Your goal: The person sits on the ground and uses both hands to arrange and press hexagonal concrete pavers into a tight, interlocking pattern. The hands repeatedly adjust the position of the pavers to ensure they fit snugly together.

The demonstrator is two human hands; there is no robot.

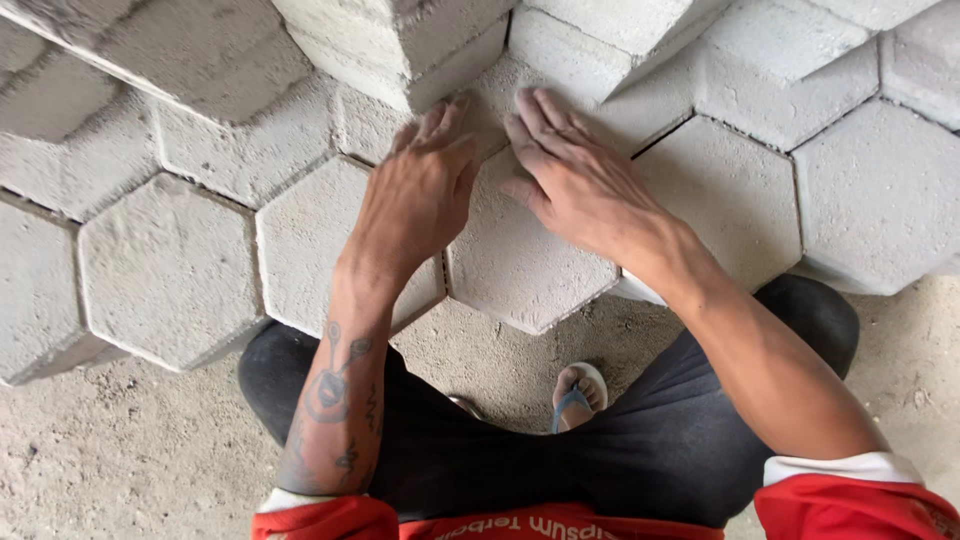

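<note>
Grey hexagonal concrete paving blocks lie side by side on the ground in front of me. My left hand [420, 180] rests flat, fingers together, on the far left corner of one block [525, 270] at the near edge of the paved patch. My right hand [570, 170] lies flat on the same block's far edge, fingers stretched toward the blocks beyond. Neither hand holds anything. The hands almost touch above the block's top corner.
More hexagonal blocks [170, 270] are laid to the left and right [880, 200]. Stacked blocks [400, 45] rise just beyond my fingers. Bare sandy ground [120, 450] lies near me. My knees in dark trousers and a foot in a sandal [578, 392] are below.
</note>
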